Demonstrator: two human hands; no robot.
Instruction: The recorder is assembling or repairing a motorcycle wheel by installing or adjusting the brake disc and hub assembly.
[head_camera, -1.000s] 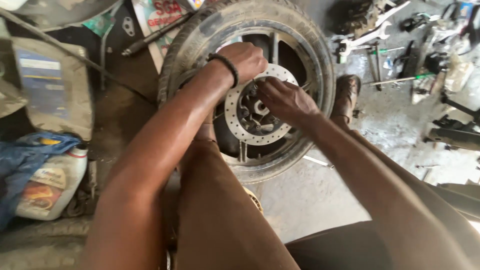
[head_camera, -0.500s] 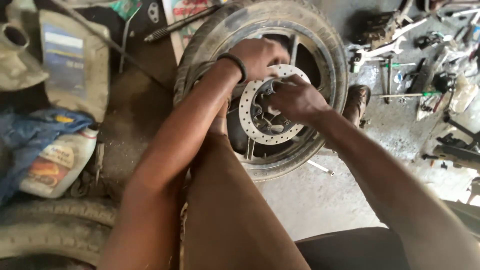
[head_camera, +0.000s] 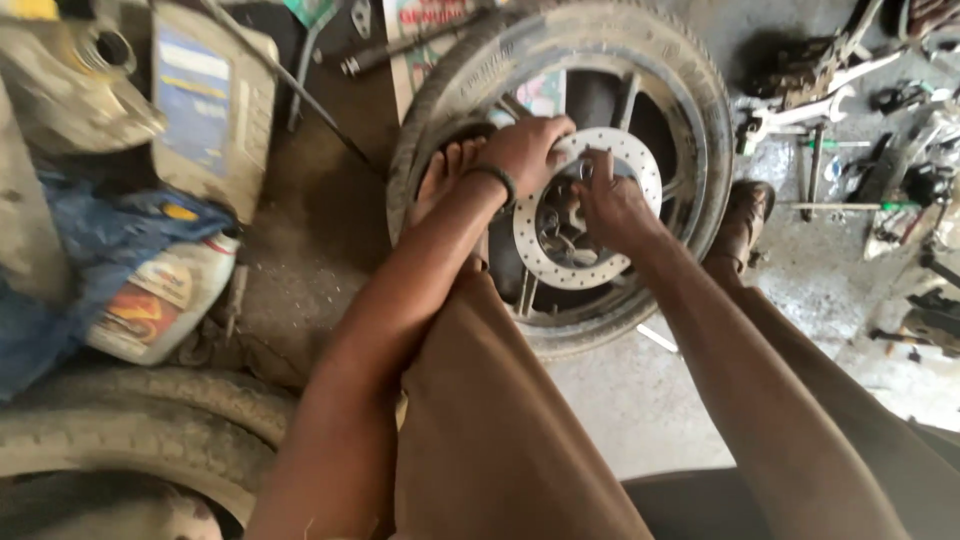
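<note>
Your left hand (head_camera: 522, 152) rests on the upper left edge of the brake disc (head_camera: 585, 210), with the fingers curled over its rim and pressing it, so this hand is closed on the disc. A dark band sits on that wrist. Your right hand (head_camera: 610, 205) is just beside it, lower and to the right, with the fingers bent together and pushed into the hub (head_camera: 560, 222) at the centre of the disc; if they pinch a bolt or another small part there, I cannot tell, because the fingers hide it.

The disc is still mounted on the motorcycle wheel (head_camera: 560, 170), which lies on the floor directly under both hands, and your bare foot (head_camera: 445, 180), just left of the left hand, steadies the tyre.

By my judgement the step in hand is work on the fastening at the hub, with the left hand keeping the disc from turning. The next move calls for a firm hold on the disc and a careful turn with the fingertips.

Far to the right of your right hand some spanners (head_camera: 800, 110) lie on the floor. Well to the left of your left hand stand oil containers (head_camera: 160, 290).
</note>
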